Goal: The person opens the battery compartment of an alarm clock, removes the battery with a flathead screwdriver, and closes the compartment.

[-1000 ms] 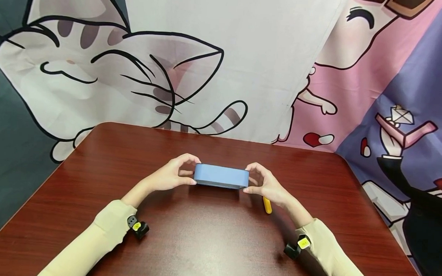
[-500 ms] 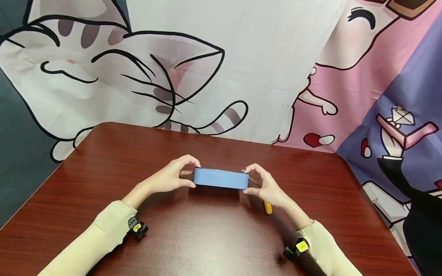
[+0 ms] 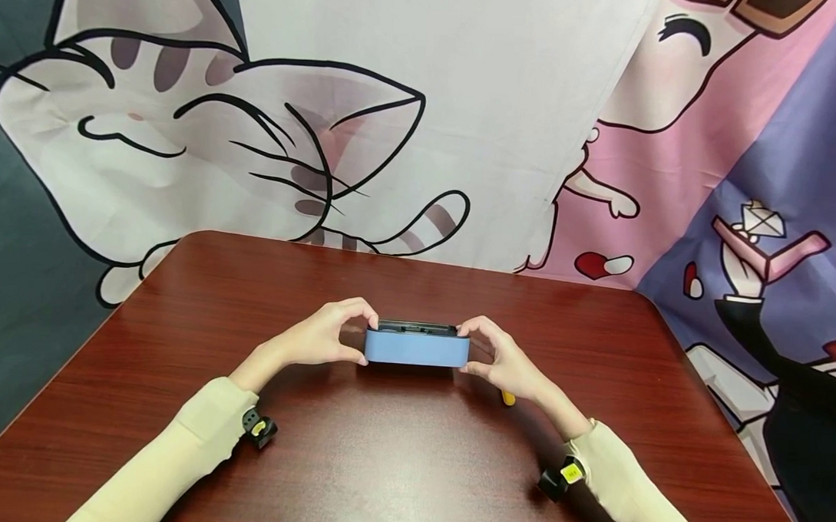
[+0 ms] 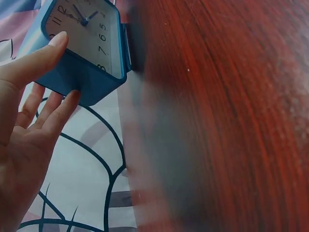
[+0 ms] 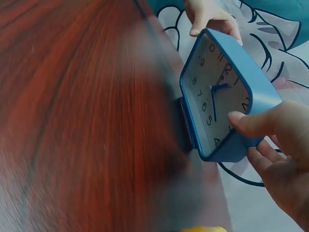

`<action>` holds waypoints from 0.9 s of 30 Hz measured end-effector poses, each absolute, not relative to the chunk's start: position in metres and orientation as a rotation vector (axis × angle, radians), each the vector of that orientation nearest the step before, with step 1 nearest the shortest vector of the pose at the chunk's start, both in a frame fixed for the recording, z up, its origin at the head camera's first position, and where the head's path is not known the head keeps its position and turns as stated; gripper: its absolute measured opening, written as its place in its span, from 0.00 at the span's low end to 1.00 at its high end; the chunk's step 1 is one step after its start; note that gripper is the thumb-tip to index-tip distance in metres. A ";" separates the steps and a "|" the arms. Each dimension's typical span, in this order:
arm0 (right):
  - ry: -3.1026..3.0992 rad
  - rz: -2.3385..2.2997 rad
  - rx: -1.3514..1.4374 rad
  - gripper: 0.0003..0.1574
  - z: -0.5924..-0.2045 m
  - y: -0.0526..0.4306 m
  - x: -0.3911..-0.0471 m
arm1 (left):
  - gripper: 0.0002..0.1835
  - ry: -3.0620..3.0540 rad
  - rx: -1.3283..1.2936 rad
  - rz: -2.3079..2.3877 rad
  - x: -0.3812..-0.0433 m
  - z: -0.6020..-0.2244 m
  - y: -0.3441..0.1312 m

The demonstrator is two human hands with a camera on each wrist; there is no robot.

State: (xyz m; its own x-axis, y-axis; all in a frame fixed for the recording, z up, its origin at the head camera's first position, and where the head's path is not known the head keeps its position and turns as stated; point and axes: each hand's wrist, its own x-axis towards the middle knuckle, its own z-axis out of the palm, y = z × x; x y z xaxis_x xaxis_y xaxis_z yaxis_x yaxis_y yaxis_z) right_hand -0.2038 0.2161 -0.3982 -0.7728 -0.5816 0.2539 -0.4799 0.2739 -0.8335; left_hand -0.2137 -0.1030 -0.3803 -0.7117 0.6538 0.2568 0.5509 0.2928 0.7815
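Observation:
A blue square clock (image 3: 417, 348) is held between both hands near the middle of the table. In the head view its blue edge and part of its dark back show, while the dial is hidden. Both wrist views show the white numbered dial, tilted toward the tabletop. My left hand (image 3: 322, 336) grips one side, thumb on the front rim and fingers behind. On the opposite side, my right hand (image 3: 510, 360) pinches it the same way, thumb (image 5: 246, 123) over the dial's edge. A foot (image 5: 186, 125) juts from the clock's lower side; I cannot tell whether it touches the table.
A yellow object (image 3: 508, 398) lies on the brown table (image 3: 397, 460) under my right hand, mostly hidden; only its end shows. Behind the table's far edge hangs a cartoon-printed cloth (image 3: 506, 126). Each sleeve carries a small black wrist camera (image 3: 263, 431).
The clock has tilted, its top toward me, so the dark back now shows above the blue edge. Both hands have turned with it and shifted slightly nearer. The yellow object is more covered.

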 end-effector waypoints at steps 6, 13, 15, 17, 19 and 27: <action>2.663 -1.213 -1.232 0.30 -0.394 0.219 -0.206 | 0.24 2.496 1.199 1.307 -0.222 -0.389 -0.106; 2.817 -0.880 -1.530 0.25 -0.393 0.221 -0.208 | 0.22 2.585 1.319 1.109 -0.224 -0.390 -0.106; 2.842 -0.792 -1.628 0.24 -0.393 0.221 -0.209 | 0.22 2.589 1.342 1.077 -0.223 -0.391 -0.105; 2.854 -0.729 -1.705 0.23 -0.394 0.220 -0.209 | 0.22 2.598 1.355 1.051 -0.222 -0.391 -0.105; 2.866 -0.679 -1.755 0.23 -0.395 0.220 -0.209 | 0.22 2.618 1.359 1.013 -0.220 -0.390 -0.103; 2.940 -0.466 -1.847 0.24 -0.400 0.219 -0.209 | 0.21 2.736 1.474 0.746 -0.213 -0.389 -0.097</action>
State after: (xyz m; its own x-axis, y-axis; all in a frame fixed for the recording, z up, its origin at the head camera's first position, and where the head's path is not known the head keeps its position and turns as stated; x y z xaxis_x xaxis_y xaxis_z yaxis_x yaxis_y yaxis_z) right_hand -0.2086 0.2192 -0.3997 -0.3971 -0.8093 0.4328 -0.9035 0.4276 -0.0293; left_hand -0.2126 -0.0966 -0.3893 -0.5735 0.7764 0.2615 0.8017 0.4662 0.3741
